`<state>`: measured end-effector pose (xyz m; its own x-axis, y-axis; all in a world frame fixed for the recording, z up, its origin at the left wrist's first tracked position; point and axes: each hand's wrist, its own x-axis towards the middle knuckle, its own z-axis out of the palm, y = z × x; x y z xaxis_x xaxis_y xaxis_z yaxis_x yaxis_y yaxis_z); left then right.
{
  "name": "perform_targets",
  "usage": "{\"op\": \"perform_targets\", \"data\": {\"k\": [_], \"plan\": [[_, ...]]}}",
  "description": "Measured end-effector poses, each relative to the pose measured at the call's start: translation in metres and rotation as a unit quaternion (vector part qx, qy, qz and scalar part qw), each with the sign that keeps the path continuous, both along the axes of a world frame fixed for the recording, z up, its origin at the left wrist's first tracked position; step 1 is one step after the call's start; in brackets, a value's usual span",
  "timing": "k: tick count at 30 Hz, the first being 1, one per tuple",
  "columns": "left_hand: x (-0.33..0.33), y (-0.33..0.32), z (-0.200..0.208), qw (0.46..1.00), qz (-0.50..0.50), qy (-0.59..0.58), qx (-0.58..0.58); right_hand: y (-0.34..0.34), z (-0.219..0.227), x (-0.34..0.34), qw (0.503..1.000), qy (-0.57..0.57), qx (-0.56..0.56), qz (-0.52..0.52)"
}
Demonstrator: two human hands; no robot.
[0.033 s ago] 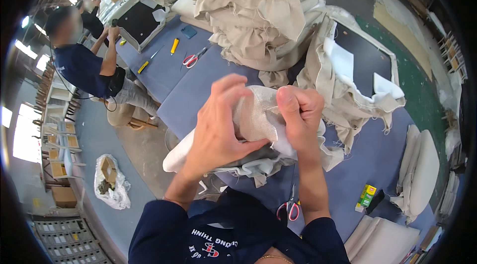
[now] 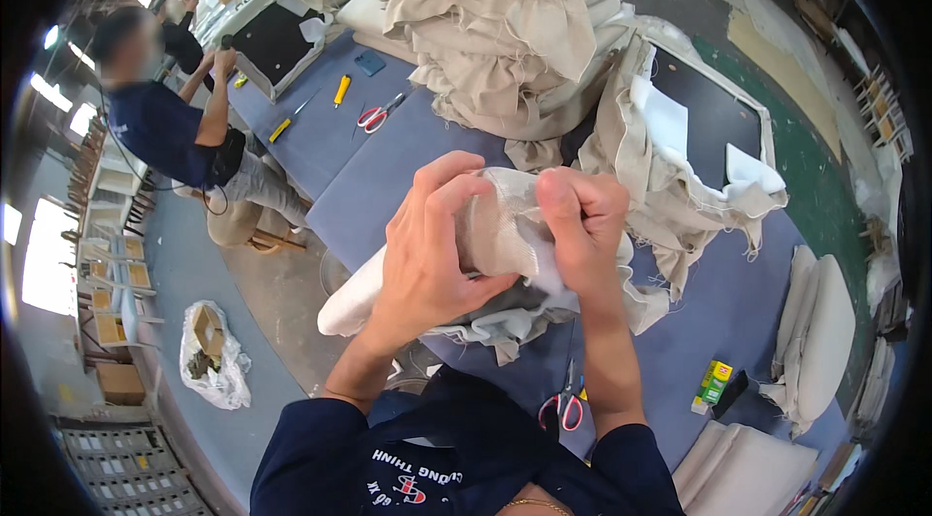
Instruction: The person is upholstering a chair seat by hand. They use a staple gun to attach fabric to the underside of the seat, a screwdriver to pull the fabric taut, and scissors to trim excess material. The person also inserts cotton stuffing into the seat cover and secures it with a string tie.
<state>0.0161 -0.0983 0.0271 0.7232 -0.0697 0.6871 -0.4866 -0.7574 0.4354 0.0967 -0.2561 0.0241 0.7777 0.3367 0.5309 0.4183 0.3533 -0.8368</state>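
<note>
1. The pad is held over the near edge of the blue table [image 2: 359, 181], so a steady spot should be found for it there.
2. Behind it, a tall pile of pads [image 2: 505, 60] is stacked; it is best not bumped.
3. The pale pad [image 2: 340, 309] is found between the two arms, with its left end past the table edge. It should be held firm so that it does not tip.
4. The beige cloth [image 2: 495, 230] is bunched between the hands. It is best pulled evenly, and creases should be smoothed flat.
5. The left hand [image 2: 422, 259] is curved around the cloth; how tightly cannot be told. The right hand [image 2: 587, 239] is curled tight, with cloth pinched in it. Both sides should be pulled gently.
6. Scissors [image 2: 570, 385] lie near the right forearm; their points should be avoided.
</note>
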Motion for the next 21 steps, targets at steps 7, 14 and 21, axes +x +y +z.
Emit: {"op": "perform_targets", "data": {"k": [7, 14, 21], "plan": [[-0.032, 0.025, -0.03, 0.956, 0.109, -0.267, -0.053, 0.054, 0.013, -0.036, 0.997, -0.024, -0.043, 0.056], [-0.052, 0.071, -0.044, 0.936, 0.189, -0.291, -0.059, 0.103, 0.011, -0.043, 0.992, -0.046, -0.069, 0.094], [-0.056, 0.088, -0.05, 0.942, 0.152, -0.284, -0.097, 0.115, 0.002, -0.04, 0.989, -0.049, -0.036, 0.133]]}}
